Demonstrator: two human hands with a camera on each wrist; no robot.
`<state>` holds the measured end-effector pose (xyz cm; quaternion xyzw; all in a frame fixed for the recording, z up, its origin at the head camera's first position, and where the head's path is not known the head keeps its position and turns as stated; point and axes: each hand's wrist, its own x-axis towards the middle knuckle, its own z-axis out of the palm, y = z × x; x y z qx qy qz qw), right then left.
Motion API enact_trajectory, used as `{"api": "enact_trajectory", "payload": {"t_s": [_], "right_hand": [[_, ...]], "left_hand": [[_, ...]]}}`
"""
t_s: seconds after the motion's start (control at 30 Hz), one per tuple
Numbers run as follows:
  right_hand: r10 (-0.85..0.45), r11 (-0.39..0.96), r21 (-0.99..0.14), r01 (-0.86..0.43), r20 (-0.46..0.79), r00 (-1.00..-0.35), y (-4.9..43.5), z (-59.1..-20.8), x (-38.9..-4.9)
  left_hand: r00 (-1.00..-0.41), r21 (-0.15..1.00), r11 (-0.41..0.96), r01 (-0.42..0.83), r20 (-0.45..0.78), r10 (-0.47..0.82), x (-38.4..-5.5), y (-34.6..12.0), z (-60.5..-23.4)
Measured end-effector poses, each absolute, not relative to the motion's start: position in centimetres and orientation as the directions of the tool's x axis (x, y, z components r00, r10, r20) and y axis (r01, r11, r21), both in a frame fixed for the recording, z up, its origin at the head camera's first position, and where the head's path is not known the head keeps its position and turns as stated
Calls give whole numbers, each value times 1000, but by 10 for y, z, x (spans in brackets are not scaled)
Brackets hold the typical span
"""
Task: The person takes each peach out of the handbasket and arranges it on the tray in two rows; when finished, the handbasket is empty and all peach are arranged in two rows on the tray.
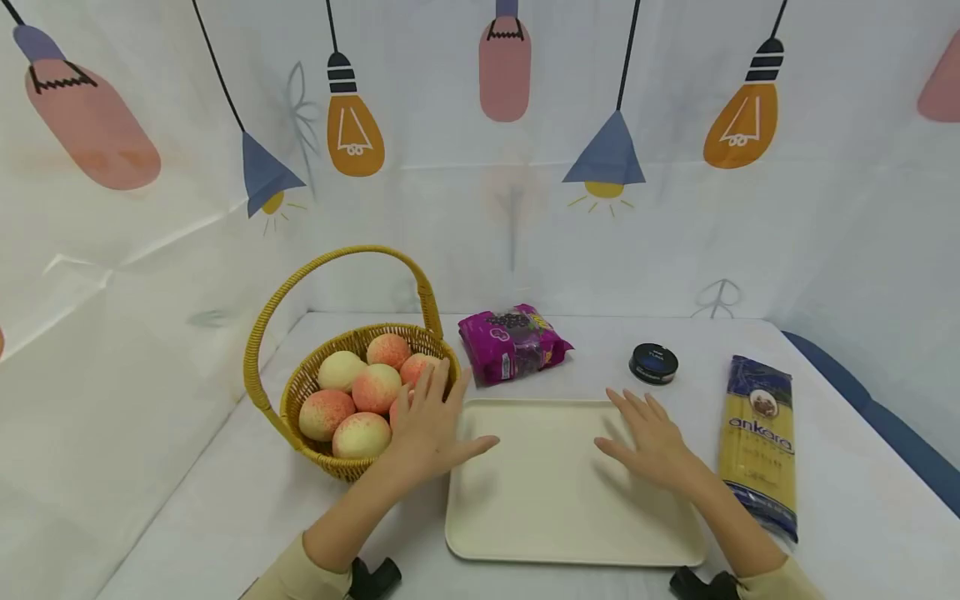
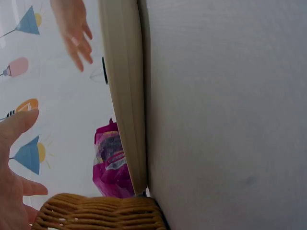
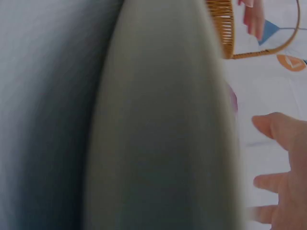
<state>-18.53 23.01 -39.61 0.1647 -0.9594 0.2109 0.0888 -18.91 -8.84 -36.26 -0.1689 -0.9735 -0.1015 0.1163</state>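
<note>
A cream rectangular tray (image 1: 573, 483) lies on the white table in the middle of the head view. My left hand (image 1: 431, 429), fingers spread, hovers between the tray's left edge and a yellow wicker basket (image 1: 296, 404). Several red-and-cream peaches (image 1: 377, 387) fill the basket, some hidden behind my fingers. Over the tray's right side my right hand (image 1: 652, 442) is stretched out with straight fingers, holding nothing. In the left wrist view, the thumb and fingers of my left hand (image 2: 12, 167) are apart beside the woven rim (image 2: 100, 213).
Behind the tray sits a purple packet (image 1: 513, 343) with grapes pictured on it. A round dark tin (image 1: 654, 363) stands to its right. A yellow-and-blue pasta packet (image 1: 761, 446) lies right of the tray. Printed lamp cloth (image 1: 450, 208) hangs behind the table.
</note>
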Motion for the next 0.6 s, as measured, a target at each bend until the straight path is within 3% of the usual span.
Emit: {"api": "enact_trajectory", "payload": {"t_s": [0.23, 0.4, 0.6], "right_hand": [[-304, 855, -366, -369, 223, -926, 238, -410, -193], [-337, 874, -292, -388, 212, -917, 245, -420, -192], [-352, 861, -310, -403, 210, -912, 249, -427, -194]], "left_hand": [[-950, 297, 905, 305, 164, 266, -192, -105, -357], [-942, 333, 886, 322, 202, 266, -201, -125, -357], [-935, 375, 863, 339, 232, 267, -212, -148, -356]]}}
